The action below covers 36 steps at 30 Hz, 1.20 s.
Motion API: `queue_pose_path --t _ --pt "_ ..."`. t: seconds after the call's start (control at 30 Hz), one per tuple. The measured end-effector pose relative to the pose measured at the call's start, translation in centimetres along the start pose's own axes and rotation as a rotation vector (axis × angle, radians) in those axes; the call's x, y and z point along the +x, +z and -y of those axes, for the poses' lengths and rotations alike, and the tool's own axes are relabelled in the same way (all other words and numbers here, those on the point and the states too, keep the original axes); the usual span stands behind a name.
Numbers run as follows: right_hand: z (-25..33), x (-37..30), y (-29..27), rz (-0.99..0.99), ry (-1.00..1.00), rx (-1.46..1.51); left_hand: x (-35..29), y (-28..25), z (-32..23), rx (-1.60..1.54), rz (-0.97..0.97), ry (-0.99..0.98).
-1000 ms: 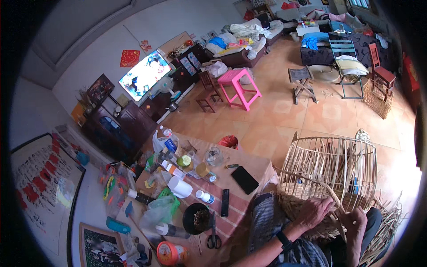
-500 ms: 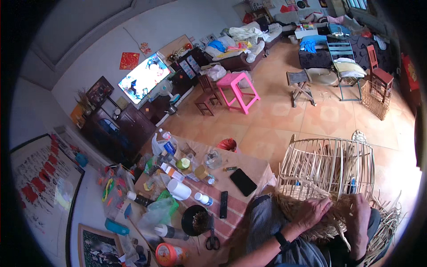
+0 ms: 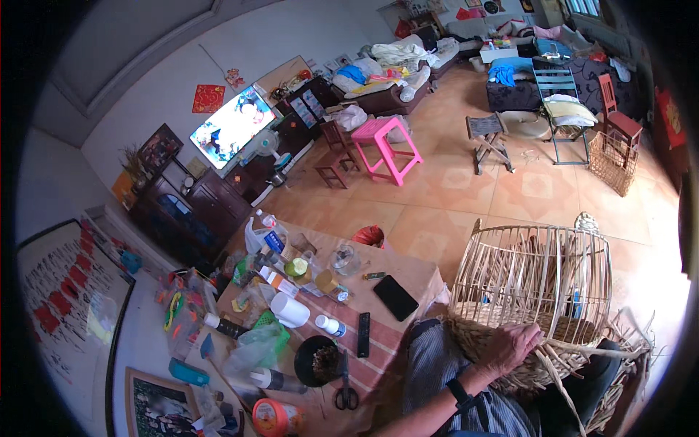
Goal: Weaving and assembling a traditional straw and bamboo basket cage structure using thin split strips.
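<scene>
A part-woven basket [image 3: 535,273] of pale upright ribs lies over my lap, its near side closely woven from plaited straw. My left hand [image 3: 513,348], with a dark band at its wrist, is closed on the woven straw edge. From beside it a straw strand [image 3: 593,352] stretches nearly level to the right. At that strand's far end is my right hand [image 3: 641,362], dim and partly blurred near the picture's rim, apparently closed on it. Another loose strand [image 3: 559,382] hangs down between my knees.
On the left stands a cluttered table [image 3: 426,280] with a phone [image 3: 395,297], a remote control [image 3: 364,335], scissors [image 3: 346,390], a black bowl [image 3: 317,362] and several bottles. Loose straw lies at my right. Beyond are a pink stool [image 3: 386,146], a folding stool [image 3: 488,135] and chairs.
My right hand has moved from the basket's woven edge out to the right, drawing a straw strand straight. My left hand stays at the edge. The view has shifted slightly.
</scene>
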State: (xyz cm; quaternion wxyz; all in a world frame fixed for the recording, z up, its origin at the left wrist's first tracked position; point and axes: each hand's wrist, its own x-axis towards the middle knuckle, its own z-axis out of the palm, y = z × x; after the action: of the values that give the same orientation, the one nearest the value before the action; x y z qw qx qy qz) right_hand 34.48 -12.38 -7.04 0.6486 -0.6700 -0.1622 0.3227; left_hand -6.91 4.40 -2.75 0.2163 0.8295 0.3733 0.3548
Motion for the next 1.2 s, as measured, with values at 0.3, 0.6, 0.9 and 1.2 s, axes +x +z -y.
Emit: queue_pose_path --t 0.3,0.6,0.9,1.2 --pt "-0.2 -5.2 9.2 0.277 -0.433 -0.629 0.0 -2.7 -2.9 0.219 -0.032 0.073" --pt "8.1 -13.0 22.5 0.703 -0.843 -1.024 1.4 -4.3 -4.7 0.246 0.044 0.133" --pt "8.4 -11.2 21.0 0.727 -1.112 -1.161 2.4 -5.2 -3.9 0.218 0.213 0.158" --pt "8.2 -9.2 20.3 0.747 -1.08 -1.018 3.4 -4.3 -3.3 -0.053 0.271 -0.149"
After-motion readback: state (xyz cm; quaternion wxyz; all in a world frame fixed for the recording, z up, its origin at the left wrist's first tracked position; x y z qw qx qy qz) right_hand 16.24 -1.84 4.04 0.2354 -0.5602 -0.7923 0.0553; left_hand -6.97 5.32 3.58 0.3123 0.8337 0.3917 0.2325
